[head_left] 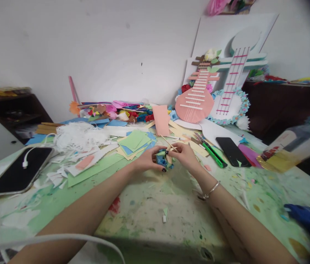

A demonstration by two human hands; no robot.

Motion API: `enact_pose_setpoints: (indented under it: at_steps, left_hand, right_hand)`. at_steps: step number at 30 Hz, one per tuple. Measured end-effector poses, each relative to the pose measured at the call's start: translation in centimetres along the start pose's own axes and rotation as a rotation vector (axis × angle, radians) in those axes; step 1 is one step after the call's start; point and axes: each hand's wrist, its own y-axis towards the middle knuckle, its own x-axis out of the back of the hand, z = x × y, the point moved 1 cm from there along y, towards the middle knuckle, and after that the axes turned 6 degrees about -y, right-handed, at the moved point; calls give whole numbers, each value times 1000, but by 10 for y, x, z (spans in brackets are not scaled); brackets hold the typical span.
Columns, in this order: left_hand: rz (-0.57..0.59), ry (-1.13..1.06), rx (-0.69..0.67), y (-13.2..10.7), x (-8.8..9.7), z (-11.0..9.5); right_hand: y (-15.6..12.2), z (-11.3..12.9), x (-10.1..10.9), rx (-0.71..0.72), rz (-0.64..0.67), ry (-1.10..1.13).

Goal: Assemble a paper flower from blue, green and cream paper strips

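A small blue and green paper flower (161, 159) is held just above the table, in front of me. My left hand (150, 160) curls around it from the left, thumb below and fingers above. From the other side my right hand (184, 155) comes close, its fingers pinched at the flower's upper right edge. A thin pale wooden stick (168, 142) slants up and left out of the right hand's grip. Where its lower end lies is hidden by the fingers. Behind the hands are stacked green and blue paper sheets (135, 140).
White shredded strips (79, 137) and a tablet-like black phone (20, 170) lie left. To the right are a green utility knife (214, 154), another black phone (232, 151) and a bottle with yellow liquid (289, 150). Paper lutes (195, 104) lean at the wall. A white cable (61, 237) crosses the foreground.
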Motion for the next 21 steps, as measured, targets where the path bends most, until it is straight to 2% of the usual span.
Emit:
enact_pose_setpoints:
  at_steps: [8, 14, 18, 21]
  left_hand:
    - [-64, 48, -59, 0, 3, 1]
    - [-87, 108, -105, 0, 3, -3]
    - [-69, 27, -109, 1, 5, 0]
    - [-66, -86, -44, 2, 6, 4]
  right_hand:
    - [1, -1, 0, -19, 12, 70]
    - [0, 6, 2, -15, 85, 247]
    - [3, 1, 3, -61, 59, 310]
    - [7, -7, 3, -65, 48, 338]
